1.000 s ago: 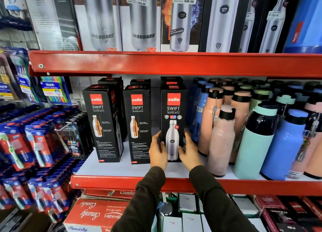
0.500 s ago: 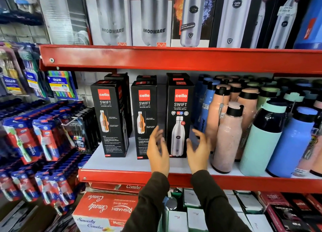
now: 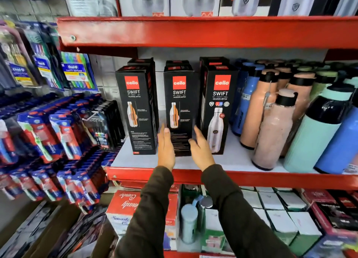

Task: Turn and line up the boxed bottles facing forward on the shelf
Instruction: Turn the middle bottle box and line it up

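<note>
Three black Cello Swift bottle boxes stand upright on the white shelf. The right box shows a large silver bottle on its face. The middle box and the left box show a small cutaway bottle with text below. More boxes stand behind them. My left hand is open, fingers up, at the middle box's lower left edge. Open too, my right hand hovers at that box's lower right edge, in front of the gap to the right box. Neither hand grips anything.
Loose pink, blue and mint bottles crowd the shelf's right half. Toothbrush packs hang on the left. Red shelf lips run above and below. Boxes and bottles fill the lower shelf.
Both hands let go of the right box and moved left to either side of the middle box. The view has also shifted left and down.
</note>
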Motion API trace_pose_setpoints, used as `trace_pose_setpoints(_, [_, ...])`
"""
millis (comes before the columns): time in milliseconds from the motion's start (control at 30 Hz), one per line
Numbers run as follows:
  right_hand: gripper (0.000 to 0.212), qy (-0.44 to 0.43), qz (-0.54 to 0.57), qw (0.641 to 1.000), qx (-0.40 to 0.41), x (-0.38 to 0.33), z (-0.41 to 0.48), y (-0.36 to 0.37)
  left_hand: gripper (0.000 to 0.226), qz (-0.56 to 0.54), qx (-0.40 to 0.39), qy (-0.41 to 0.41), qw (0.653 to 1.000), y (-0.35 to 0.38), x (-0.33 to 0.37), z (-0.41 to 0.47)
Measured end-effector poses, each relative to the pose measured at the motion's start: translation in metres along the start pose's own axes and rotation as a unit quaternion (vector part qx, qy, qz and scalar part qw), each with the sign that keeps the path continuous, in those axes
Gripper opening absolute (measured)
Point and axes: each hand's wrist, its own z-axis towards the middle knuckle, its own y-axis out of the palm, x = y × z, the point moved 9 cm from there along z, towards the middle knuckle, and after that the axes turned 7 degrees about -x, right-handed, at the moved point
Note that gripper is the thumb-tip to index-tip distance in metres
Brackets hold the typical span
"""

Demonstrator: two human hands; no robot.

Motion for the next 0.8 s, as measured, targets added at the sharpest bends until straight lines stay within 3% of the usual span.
trace_pose_setpoints(67, [0.053, 0.008, -0.006, 1.0, 0.01, 0.0, 0.002, 0.008, 0.073, -0.027, -0.053, -0.038, 0.997, -0.001, -0.01, 0.005])
trace_pose_setpoints(133, [0.056, 0.012, -0.009, 1.0, 0.024, 0.001, 0.002, 0.014, 0.054, -0.037, -0.078, -0.041, 0.995, -0.002, -0.006, 0.004])
trace_pose_setpoints(267, [0.067, -0.012, -0.036, 0.998, 0.042, 0.0, 0.0, 0.022, 0.058, -0.07, -0.096, -0.035, 0.992, -0.012, -0.004, 0.003])
trace_pose_setpoints(400, [0.078, -0.046, -0.052, 0.993, 0.091, -0.01, -0.007, 0.017, 0.055, -0.108, -0.064, -0.037, 0.991, -0.024, -0.003, 0.0])
trace_pose_setpoints(533, [0.091, -0.057, -0.032, 0.988, 0.144, -0.018, -0.009, 0.01, 0.059, -0.103, -0.039, 0.016, 0.994, -0.034, 0.013, -0.009])
trace_pose_setpoints(667, [0.082, -0.051, 0.001, 0.986, 0.161, -0.018, -0.01, 0.006, 0.048, -0.083, -0.013, 0.066, 0.994, -0.041, 0.023, -0.009])
trace_pose_setpoints(800, [0.077, -0.063, 0.023, 0.989, 0.134, -0.024, -0.014, 0.006, 0.04, 0.022, 0.005, 0.129, 0.991, -0.046, 0.027, 0.003])
